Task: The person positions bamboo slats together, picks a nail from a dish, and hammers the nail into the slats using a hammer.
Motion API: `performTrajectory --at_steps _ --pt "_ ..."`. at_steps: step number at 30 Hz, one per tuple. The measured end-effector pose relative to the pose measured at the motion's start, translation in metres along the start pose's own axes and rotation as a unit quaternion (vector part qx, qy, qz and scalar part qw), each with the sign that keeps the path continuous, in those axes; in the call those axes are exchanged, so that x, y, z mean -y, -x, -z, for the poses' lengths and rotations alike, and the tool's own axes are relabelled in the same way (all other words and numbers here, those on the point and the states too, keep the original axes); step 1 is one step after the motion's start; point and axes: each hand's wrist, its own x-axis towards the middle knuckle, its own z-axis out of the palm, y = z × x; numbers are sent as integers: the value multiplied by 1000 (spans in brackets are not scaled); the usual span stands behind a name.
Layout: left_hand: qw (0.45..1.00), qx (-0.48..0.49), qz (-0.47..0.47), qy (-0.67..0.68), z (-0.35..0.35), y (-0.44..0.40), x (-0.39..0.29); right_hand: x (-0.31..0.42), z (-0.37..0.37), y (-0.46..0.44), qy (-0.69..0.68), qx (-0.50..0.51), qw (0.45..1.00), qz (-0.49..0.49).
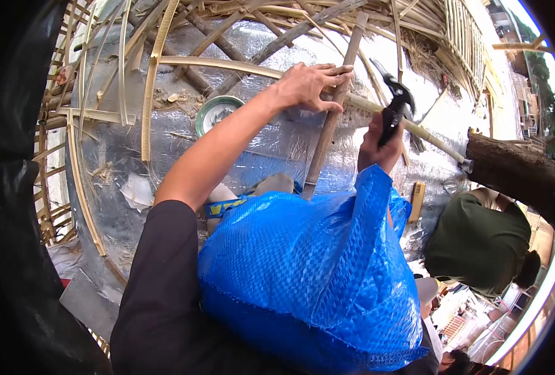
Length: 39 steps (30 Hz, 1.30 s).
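Observation:
My left hand [308,86] reaches across a long brown wooden strip [325,140], with its fingers over the strip and its thumb against it lower down. Under the strip, close to that hand, a bamboo pole [424,134] runs off to the right. In my right hand [380,147] is a black-handled hammer [395,106], raised beside the strip with its metal head upward. The exact shape of the head is hard to make out. A blue woven plastic sack [308,256] covers my front and hides my right forearm.
Silver foil sheeting [186,147] lies beneath the work. A green-rimmed bowl [218,112] sits left of my hand. Crossed bamboo poles [277,40] lie at the far side. A person in a dark green shirt [477,240] is on the right, near a thick log [515,169].

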Motion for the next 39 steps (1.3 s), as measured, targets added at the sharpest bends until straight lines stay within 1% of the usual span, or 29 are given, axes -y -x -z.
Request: performTrajectory --at_steps 1,2,4,5,6,8,10,11,12,14,16,17,18,20,21,22,24,25,26,27,29,30,31,32,33,34,37,38,39 --pt "1000 19 7 11 3 2 -5 -6 -6 6 -84 -63 994 -39" --pt "999 37 11 15 9 1 -4 -22 -13 13 -162 -87 982 -41" --pt "999 33 -1 23 10 1 -2 -14 -5 13 5 15 999 -34" --pt "999 42 -3 21 11 2 -1 -8 -3 11 29 62 997 -40" --pt "998 51 -6 19 12 2 -1 -15 -9 11 8 56 998 -43" --pt "999 25 -9 17 10 0 3 -26 -9 11 7 62 996 -59" --pt "997 62 0 34 10 0 2 -18 -7 6 16 87 994 -59" --pt "997 69 9 15 9 -1 -1 -16 -6 6 25 106 992 -62" --pt "997 72 10 16 7 0 -2 -20 -9 2 49 130 990 -34" --pt "998 65 0 -9 6 -1 1 -22 -7 2 82 136 987 -15" --pt "998 69 0 -12 10 -3 1 -12 -3 0 14 72 997 -39" --pt "997 74 3 -5 12 -2 0 -9 -1 0 -67 25 996 -56" --pt "997 81 5 4 11 0 -1 1 3 1 -131 3 990 -56" --pt "997 79 5 14 10 1 -1 -41 -5 14 -169 -46 985 -3" --pt "996 85 12 13 11 2 -2 -36 -15 13 -93 -12 995 -20" --pt "996 87 18 10 13 -1 -3 -31 -2 7 137 161 977 11" --pt "997 76 2 16 10 1 -5 -19 2 3 115 145 982 -31" --pt "997 74 -2 20 13 -3 -2 -21 2 -1 46 51 997 -25" --pt "996 78 2 31 13 0 -1 -26 4 3 -24 -31 999 -26" --pt "996 77 1 34 11 1 -1 -29 5 6 -144 -51 988 -2" --pt "997 75 -1 30 9 -3 4 -29 0 8 -97 -20 995 27" --pt "997 66 -3 25 6 -1 2 -26 -1 10 73 42 996 31" --pt "997 68 -2 31 0 4 -5 -24 2 -1 153 193 969 7" --pt "996 81 -4 41 -2 9 -14 2 4 1 150 143 977 -52" --pt "996 78 -4 35 4 1 -8 -5 5 -2 66 42 997 -20" --pt "997 77 9 30 10 0 -1 -14 2 -5 -24 -43 999 12" --pt "998 58 -7 30 9 -1 3 -25 -2 4 -47 30 997 56" --pt "998 60 -9 28 6 -1 2 -25 3 4 183 131 972 68" --pt "998 59 -11 33 4 4 -6 -19 -2 5 175 135 975 26"
